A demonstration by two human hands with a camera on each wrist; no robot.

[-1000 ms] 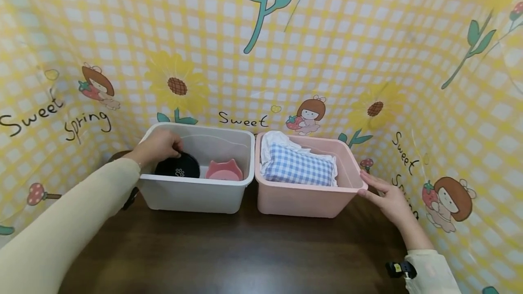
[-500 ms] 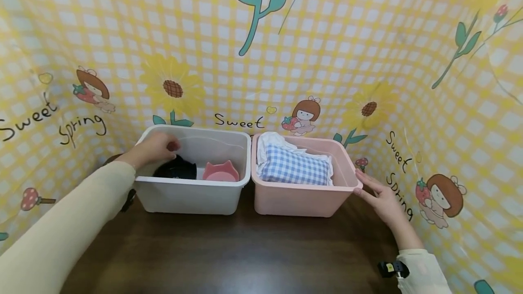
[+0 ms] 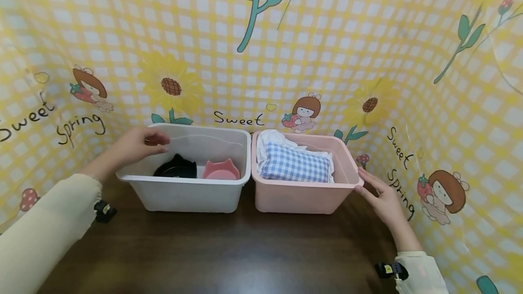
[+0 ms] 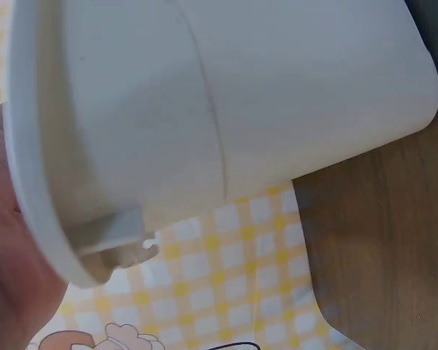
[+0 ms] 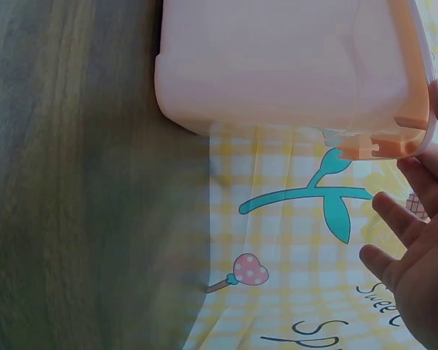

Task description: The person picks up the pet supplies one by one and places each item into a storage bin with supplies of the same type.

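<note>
My left hand (image 3: 132,146) hovers over the left end of the light-grey plastic bin (image 3: 189,196), fingers loosely bent and nothing between them. Inside that bin sit a black cat-eared pet bowl (image 3: 175,168) and, to its right, a pink cat-eared pet bowl (image 3: 221,170). In the left wrist view the palm shows behind the bin's rim. To the right stands a pink plastic bin (image 3: 300,199) holding a blue-and-white checked pillow (image 3: 296,163) with a white frill. My right hand (image 3: 384,198) touches the pink bin's right rim with extended thumb and index finger; its other fingers stand apart from the bin in the right wrist view.
Both bins stand side by side at the back of a dark wooden table (image 3: 229,248). A yellow checked cloth (image 3: 261,76) with printed flowers and figures rises behind them and at both sides.
My left hand has let go of the black bowl, which has dropped from a raised tilt onto the bin floor. The hand has drawn back left. My right hand stays at the rim.
</note>
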